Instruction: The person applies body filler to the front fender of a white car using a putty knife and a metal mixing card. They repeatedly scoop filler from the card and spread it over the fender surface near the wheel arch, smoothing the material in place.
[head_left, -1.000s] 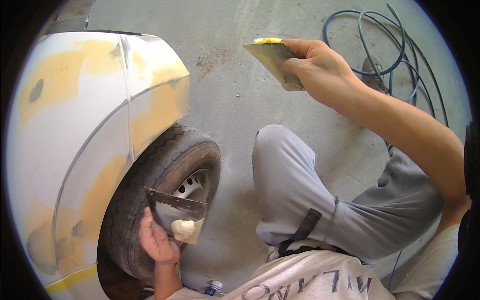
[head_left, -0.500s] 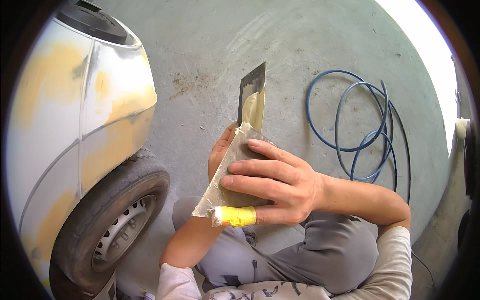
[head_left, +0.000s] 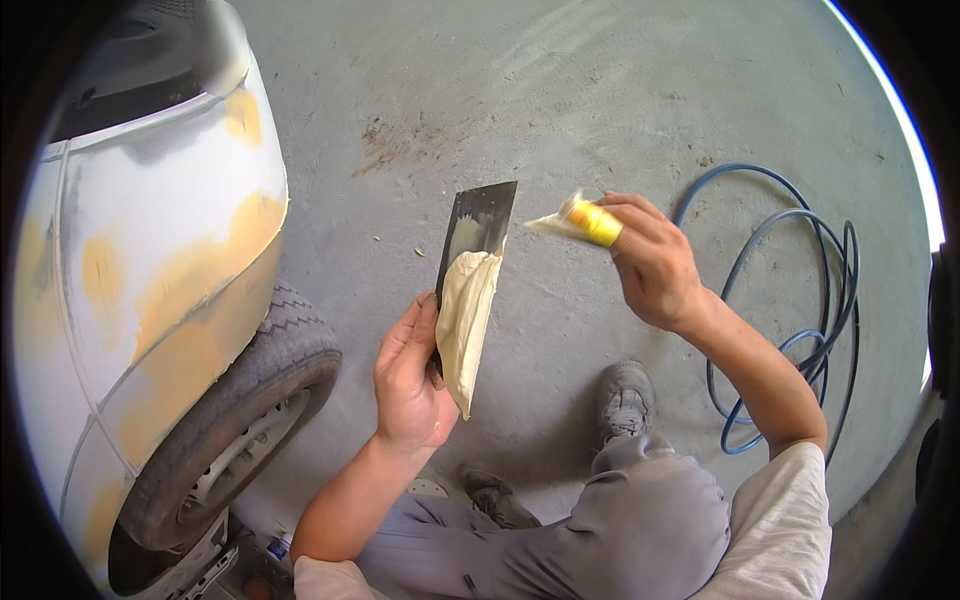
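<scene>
My left hand (head_left: 410, 390) grips a dark flat board (head_left: 480, 215) carrying a long, thick smear of cream paste (head_left: 466, 320). To its right, my right hand (head_left: 655, 270) holds a spreader (head_left: 550, 224), seen nearly edge-on, apart from the board; yellow wrapping (head_left: 595, 222) covers one finger. Left of both hands stands a white vehicle body panel (head_left: 170, 160) with yellowish patches and grey smudges, above a tire (head_left: 250, 420) on a steel wheel.
A blue hose (head_left: 745, 171) lies in loops on the grey concrete floor (head_left: 560, 110) at the right. My grey shoes (head_left: 625, 400) and bent legs show below my hands. A bright strip runs along the far right rim.
My hands came together with spreader over board, then parted, the right moving right and up. The paste now lies in a long smear along the board. My view has shifted.
</scene>
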